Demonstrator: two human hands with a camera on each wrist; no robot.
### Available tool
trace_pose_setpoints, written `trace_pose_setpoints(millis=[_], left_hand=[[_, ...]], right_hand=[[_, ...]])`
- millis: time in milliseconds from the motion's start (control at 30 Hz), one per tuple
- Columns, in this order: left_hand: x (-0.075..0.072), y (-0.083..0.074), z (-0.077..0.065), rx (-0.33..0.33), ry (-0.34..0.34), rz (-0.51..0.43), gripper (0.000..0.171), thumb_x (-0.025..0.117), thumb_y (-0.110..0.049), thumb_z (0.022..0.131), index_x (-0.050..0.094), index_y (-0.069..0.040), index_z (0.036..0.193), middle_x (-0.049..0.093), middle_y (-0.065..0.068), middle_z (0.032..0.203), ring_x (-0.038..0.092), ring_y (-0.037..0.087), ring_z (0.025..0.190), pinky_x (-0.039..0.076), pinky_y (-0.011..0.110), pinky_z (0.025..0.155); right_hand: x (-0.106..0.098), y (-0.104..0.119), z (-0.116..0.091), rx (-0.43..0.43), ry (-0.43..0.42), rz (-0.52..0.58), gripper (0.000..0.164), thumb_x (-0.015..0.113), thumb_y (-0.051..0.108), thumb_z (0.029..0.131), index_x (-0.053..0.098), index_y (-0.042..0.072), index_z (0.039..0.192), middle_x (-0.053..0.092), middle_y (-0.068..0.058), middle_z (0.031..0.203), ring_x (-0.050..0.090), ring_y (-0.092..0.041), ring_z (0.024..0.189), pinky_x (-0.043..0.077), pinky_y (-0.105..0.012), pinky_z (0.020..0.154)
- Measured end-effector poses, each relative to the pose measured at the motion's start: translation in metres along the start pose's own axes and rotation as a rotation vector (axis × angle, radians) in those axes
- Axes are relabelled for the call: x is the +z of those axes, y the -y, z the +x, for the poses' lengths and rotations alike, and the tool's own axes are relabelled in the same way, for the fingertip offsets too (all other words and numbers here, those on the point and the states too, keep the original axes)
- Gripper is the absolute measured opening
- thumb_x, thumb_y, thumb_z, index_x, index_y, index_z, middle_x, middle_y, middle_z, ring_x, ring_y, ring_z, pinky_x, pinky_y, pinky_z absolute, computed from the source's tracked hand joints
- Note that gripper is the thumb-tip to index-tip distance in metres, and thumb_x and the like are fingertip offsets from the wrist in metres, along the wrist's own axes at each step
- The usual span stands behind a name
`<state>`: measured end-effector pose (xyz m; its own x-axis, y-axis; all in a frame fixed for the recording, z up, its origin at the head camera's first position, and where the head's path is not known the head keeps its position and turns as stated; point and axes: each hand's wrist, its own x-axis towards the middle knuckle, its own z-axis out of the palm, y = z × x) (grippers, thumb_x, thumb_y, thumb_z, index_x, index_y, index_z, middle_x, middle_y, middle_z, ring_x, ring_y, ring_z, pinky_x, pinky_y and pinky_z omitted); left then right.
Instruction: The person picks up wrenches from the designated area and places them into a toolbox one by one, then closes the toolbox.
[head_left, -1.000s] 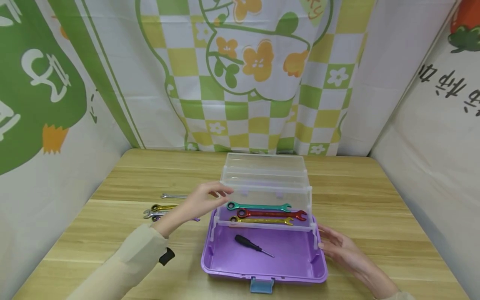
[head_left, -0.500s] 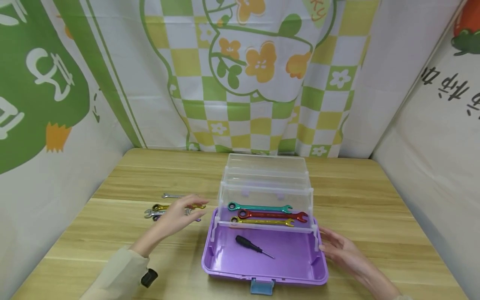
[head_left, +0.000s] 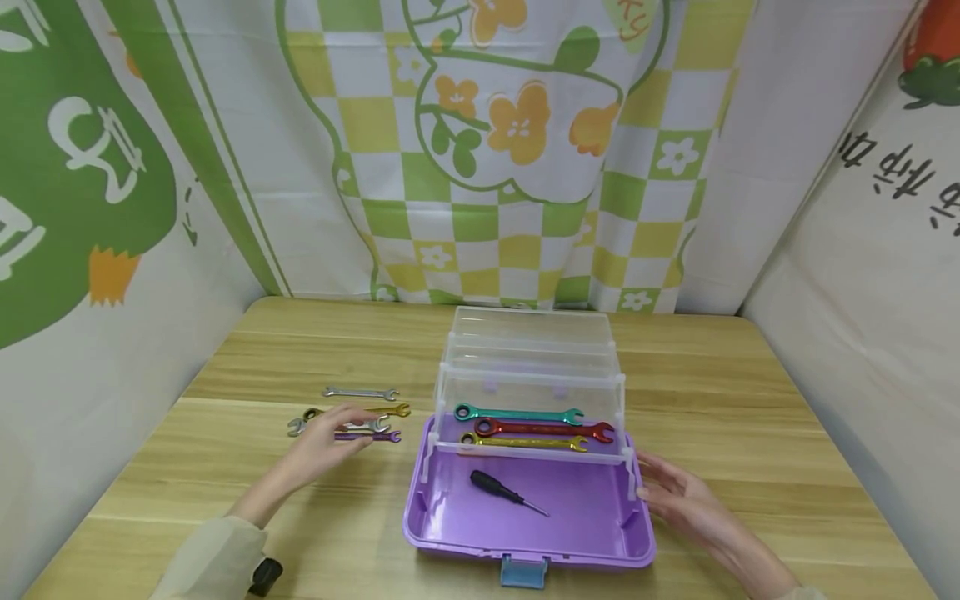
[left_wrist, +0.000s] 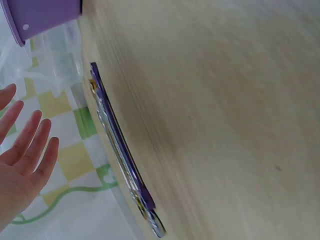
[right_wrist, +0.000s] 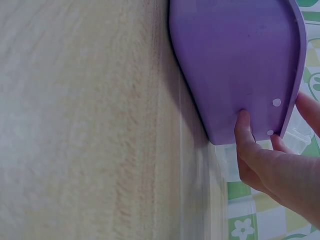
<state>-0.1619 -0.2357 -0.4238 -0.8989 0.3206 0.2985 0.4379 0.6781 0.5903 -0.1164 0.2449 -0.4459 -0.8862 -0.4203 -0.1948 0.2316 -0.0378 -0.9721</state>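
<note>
My left hand (head_left: 315,450) hovers over the wrenches at the left, its fingers loosely extended and holding nothing. Under and beyond it lie a purple wrench (head_left: 387,437), a larger silver wrench (head_left: 297,427), a gold wrench (head_left: 394,410) and a slim silver wrench (head_left: 360,392); the hand hides the middles of some. At the other side, my right hand (head_left: 690,504) grips the side of the purple toolbox (head_left: 525,546), thumb at the rim and fingers (right_wrist: 243,122) against the outer wall. In its raised clear tray sit a green wrench (head_left: 521,414), a red wrench (head_left: 543,428) and another gold wrench (head_left: 525,442).
A black-handled screwdriver (head_left: 498,487) lies on the toolbox floor. The transparent lid (head_left: 532,325) stands open at the back, and a blue latch (head_left: 523,572) hangs at the front. Patterned curtains (head_left: 517,242) border the wooden table (head_left: 750,400).
My left hand has moved left and toward me, from beside the clear tray to over the loose wrenches. The right hand stays at the toolbox's side.
</note>
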Motion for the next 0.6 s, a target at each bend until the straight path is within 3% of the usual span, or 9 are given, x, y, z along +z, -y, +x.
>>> trace_pose_setpoints(millis=[133,367,600], left_hand=[[-0.003,0.005,-0.004,-0.039,0.007,0.001,0.027,0.068,-0.002,0.073,0.063,0.001,0.1,0.06,0.013,0.099,0.057,0.03,0.088,0.048,0.045,0.074],[-0.007,0.013,-0.007,-0.074,0.035,0.014,0.027,0.067,-0.003,0.074,0.063,0.001,0.1,0.059,0.011,0.095,0.055,0.03,0.086,0.047,0.045,0.073],[-0.008,0.024,-0.007,-0.101,0.086,0.055,0.026,0.065,-0.003,0.077,0.062,0.002,0.102,0.057,0.011,0.097,0.052,0.033,0.093,0.043,0.05,0.079]], right_hand=[[0.0,-0.001,0.0,-0.01,0.002,0.005,0.071,0.051,0.003,0.086,0.001,-0.013,0.134,0.016,-0.032,0.137,0.051,-0.01,0.105,0.041,-0.027,0.091],[0.0,0.001,0.0,0.011,0.003,-0.016,0.07,0.05,0.007,0.087,0.002,-0.01,0.136,0.005,-0.034,0.138,0.049,-0.006,0.107,0.04,-0.026,0.092],[0.0,0.002,0.001,0.041,-0.018,-0.023,0.071,0.052,0.008,0.087,0.003,-0.008,0.137,0.006,-0.033,0.139,0.048,-0.006,0.107,0.04,-0.027,0.092]])
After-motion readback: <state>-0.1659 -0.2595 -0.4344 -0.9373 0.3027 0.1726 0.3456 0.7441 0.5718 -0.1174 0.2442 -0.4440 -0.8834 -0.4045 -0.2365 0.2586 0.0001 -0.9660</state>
